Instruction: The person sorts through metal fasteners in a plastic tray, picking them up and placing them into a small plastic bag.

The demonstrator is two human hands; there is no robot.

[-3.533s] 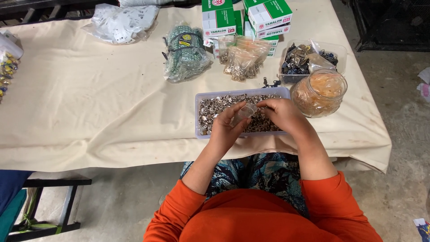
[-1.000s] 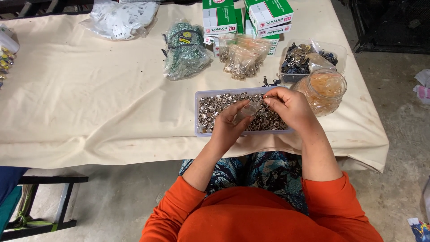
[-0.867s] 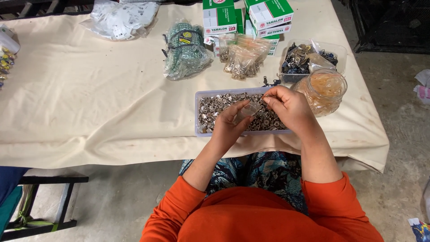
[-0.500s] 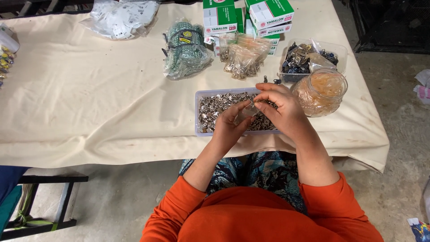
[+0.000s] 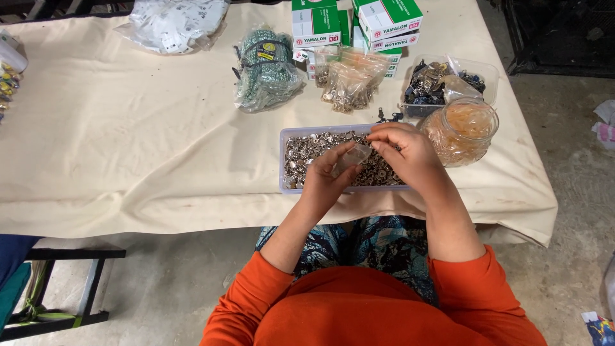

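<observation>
A shallow clear tray (image 5: 282, 160) full of small silvery metal pieces (image 5: 307, 147) lies near the front edge of the cloth-covered table (image 5: 128, 147). Both hands hover over its right half. My left hand (image 5: 325, 179) holds a small clear plastic bag (image 5: 352, 157) by its lower end. My right hand (image 5: 410, 154) has its fingertips pinched together at the bag's upper end; whether a metal piece is between them is hidden.
A clear jar (image 5: 462, 131) of pale orange rubber bands stands right of the tray. Behind are a clear box of dark metal parts (image 5: 442, 83), small filled bags (image 5: 349, 80), green-and-white cartons (image 5: 359, 22), a green bundle (image 5: 266, 67) and a white plastic bag (image 5: 173, 22).
Both hands have stayed over the tray with the small bag between them. My right hand's fingers have shifted slightly at the bag's top; the view moved a little.
</observation>
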